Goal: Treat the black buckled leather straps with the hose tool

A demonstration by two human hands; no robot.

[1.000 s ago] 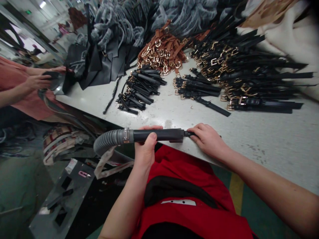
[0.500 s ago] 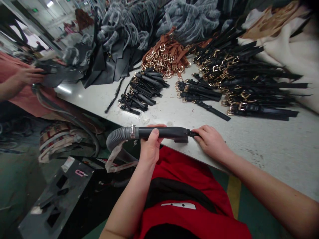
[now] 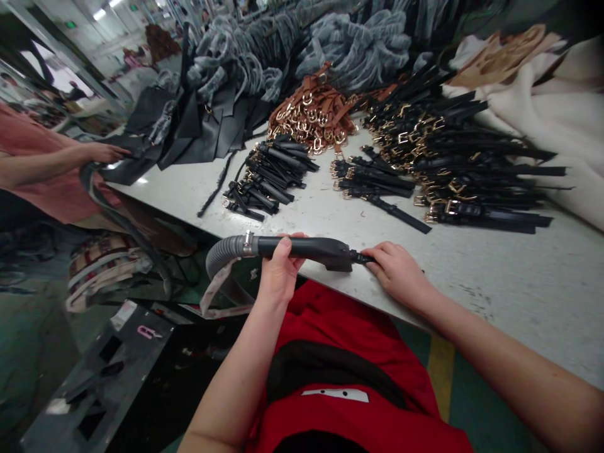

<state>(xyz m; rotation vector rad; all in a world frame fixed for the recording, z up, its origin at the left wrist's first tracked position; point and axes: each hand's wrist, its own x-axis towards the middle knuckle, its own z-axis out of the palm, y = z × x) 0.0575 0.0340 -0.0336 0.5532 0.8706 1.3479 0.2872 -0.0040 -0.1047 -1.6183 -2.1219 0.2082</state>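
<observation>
My left hand (image 3: 278, 274) is wrapped round a dark tube-shaped tool handle (image 3: 311, 249) that lies along the near edge of the white table (image 3: 495, 264). A grey ribbed hose (image 3: 221, 255) runs from the handle's left end down below the table. My right hand (image 3: 399, 274) rests palm down on the table with its fingers curled over a thin black strap (image 3: 361, 257) at the tool's right tip. I cannot make out how much of the strap lies under the hand.
Piles of black straps with gold buckles (image 3: 453, 157), shorter black straps (image 3: 268, 173) and brown straps (image 3: 314, 113) cover the far table. Black leather pieces (image 3: 198, 126) lie at the back left, where another person's hand (image 3: 101, 153) reaches. A grey machine (image 3: 94, 371) stands low left.
My hands and the tool have hardly moved. The view shifted slightly. The other person's hand at the left has reached forward onto the black leather.
</observation>
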